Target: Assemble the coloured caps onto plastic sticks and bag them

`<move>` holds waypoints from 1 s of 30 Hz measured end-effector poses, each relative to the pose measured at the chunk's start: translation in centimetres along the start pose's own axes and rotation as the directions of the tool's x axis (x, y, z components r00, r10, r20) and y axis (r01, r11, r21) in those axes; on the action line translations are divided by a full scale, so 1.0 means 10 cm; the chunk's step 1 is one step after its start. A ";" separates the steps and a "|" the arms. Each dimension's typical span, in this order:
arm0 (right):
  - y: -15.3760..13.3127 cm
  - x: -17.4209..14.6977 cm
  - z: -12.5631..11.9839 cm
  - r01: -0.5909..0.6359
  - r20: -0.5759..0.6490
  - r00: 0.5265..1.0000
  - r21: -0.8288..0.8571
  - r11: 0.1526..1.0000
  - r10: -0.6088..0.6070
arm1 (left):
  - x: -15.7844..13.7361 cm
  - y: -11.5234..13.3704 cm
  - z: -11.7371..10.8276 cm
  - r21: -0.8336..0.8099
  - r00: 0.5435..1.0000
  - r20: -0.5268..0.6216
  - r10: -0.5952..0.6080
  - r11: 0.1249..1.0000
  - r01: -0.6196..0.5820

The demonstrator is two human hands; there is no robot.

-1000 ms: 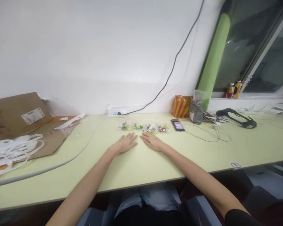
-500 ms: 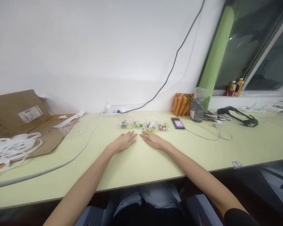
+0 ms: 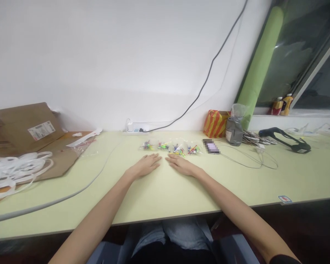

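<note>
head view: a white wall (image 3: 99, 55) rises behind a long pale green table (image 3: 165, 198). to the right, a dark window (image 3: 288, 58) stands beside a leaning green roll (image 3: 260, 66). brown cardboard (image 3: 13, 128) lies at left, with a heap of white strap (image 3: 19, 167) in front. a red-and-yellow striped bag (image 3: 215, 124) stands near the wall. the left hand (image 3: 145, 165) and right hand (image 3: 183, 166) rest flat on the table, palms down, fingers stretched, a narrow gap between them. a phone (image 3: 211, 146) lies beyond the right hand and to its right. four clear packets (image 3: 164, 146) of multicoloured pieces lie in a row beyond the hands, toward the wall, the third just past the right hand's fingers; whether they touch cannot be told.
</note>
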State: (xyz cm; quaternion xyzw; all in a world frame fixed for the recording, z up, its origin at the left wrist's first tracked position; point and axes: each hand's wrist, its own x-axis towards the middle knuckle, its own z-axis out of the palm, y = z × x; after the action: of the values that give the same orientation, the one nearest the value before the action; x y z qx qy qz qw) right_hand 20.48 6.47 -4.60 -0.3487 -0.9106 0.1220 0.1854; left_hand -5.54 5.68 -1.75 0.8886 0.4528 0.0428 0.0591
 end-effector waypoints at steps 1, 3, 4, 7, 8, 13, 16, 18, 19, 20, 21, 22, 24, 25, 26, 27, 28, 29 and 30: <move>0.01 0.00 0.00 0.003 -0.002 1.000 0.005 1.000 -0.003 | 0.00 0.00 0.00 0.023 0.999 -0.048 0.018 1.000 -0.017; 0.01 0.00 0.00 0.007 0.000 1.000 0.010 1.000 -0.007 | 0.02 -0.02 -0.01 0.076 0.986 -0.164 0.043 0.997 -0.031; 0.01 0.00 -0.01 0.009 0.003 1.000 0.009 1.000 -0.009 | 0.04 -0.04 -0.02 0.099 0.974 -0.223 0.048 0.995 -0.026; 0.00 0.00 -0.02 0.009 0.008 1.000 0.000 1.000 -0.009 | 0.10 -0.16 -0.01 0.145 0.931 -0.365 0.019 0.989 0.037; 0.00 0.00 -0.03 0.008 0.008 1.000 -0.001 1.000 -0.008 | 0.12 -0.22 0.01 0.151 0.920 -0.391 -0.006 0.986 0.070; 0.00 0.00 -0.02 0.005 -0.002 1.000 0.000 1.000 -0.005 | 0.22 -0.44 0.11 0.137 0.922 -0.348 -0.171 0.963 0.230; 0.01 0.00 -0.02 -0.001 0.001 1.000 -0.004 1.000 0.001 | 0.20 -0.40 0.08 0.146 0.923 -0.340 -0.180 0.959 0.241; 0.00 0.00 -0.03 -0.010 0.005 1.000 -0.009 1.000 0.010 | 0.17 -0.30 0.01 0.153 0.915 -0.367 -0.166 0.960 0.235; -0.01 0.00 -0.04 -0.011 0.006 1.000 -0.013 1.000 0.011 | 0.16 -0.24 -0.04 0.145 0.910 -0.377 -0.176 0.958 0.246; -0.03 -0.01 -0.05 -0.005 0.005 1.000 -0.015 1.000 0.005 | 0.14 -0.18 -0.08 0.127 0.903 -0.381 -0.197 0.956 0.263; -0.04 -0.01 -0.07 0.007 0.002 1.000 -0.016 1.000 -0.007 | 0.13 -0.13 -0.12 0.105 0.893 -0.391 -0.223 0.953 0.285; -0.06 -0.02 -0.09 0.023 -0.005 1.000 -0.015 1.000 -0.023 | 0.12 -0.08 -0.15 0.093 0.880 -0.410 -0.241 0.948 0.303; -0.09 -0.02 -0.12 0.051 -0.029 0.998 -0.006 0.999 -0.051 | 0.10 -0.02 -0.20 0.094 0.858 -0.449 -0.250 0.942 0.323; -0.10 -0.02 -0.14 0.057 -0.044 0.997 0.002 0.998 -0.057 | 0.10 -0.01 -0.21 0.100 0.852 -0.460 -0.251 0.939 0.330; -0.12 -0.02 -0.15 0.059 -0.058 0.997 0.009 0.998 -0.059 | 0.09 0.00 -0.22 0.101 0.853 -0.452 -0.259 0.936 0.338; -0.14 -0.03 -0.17 0.056 -0.073 0.996 0.016 0.998 -0.054 | 0.07 -0.01 -0.22 0.094 0.861 -0.425 -0.279 0.932 0.349; -0.17 -0.03 -0.18 0.048 -0.091 0.995 0.022 0.999 -0.046 | 0.06 -0.01 -0.22 0.083 0.873 -0.382 -0.303 0.930 0.359; -0.21 -0.04 -0.19 0.039 -0.108 0.994 0.031 0.999 -0.036 | 0.04 -0.01 -0.21 0.070 0.885 -0.333 -0.326 0.927 0.368; -0.25 -0.05 -0.20 0.034 -0.124 0.992 0.047 0.998 -0.028 | 0.03 -0.01 -0.21 0.060 0.895 -0.286 -0.343 0.925 0.374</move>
State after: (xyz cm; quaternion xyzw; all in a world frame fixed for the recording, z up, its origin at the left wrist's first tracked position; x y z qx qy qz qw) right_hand 20.21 4.54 -2.01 -0.3367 -0.8995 0.1197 0.2515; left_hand -5.70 6.11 0.31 0.7774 0.6144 0.1260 -0.0470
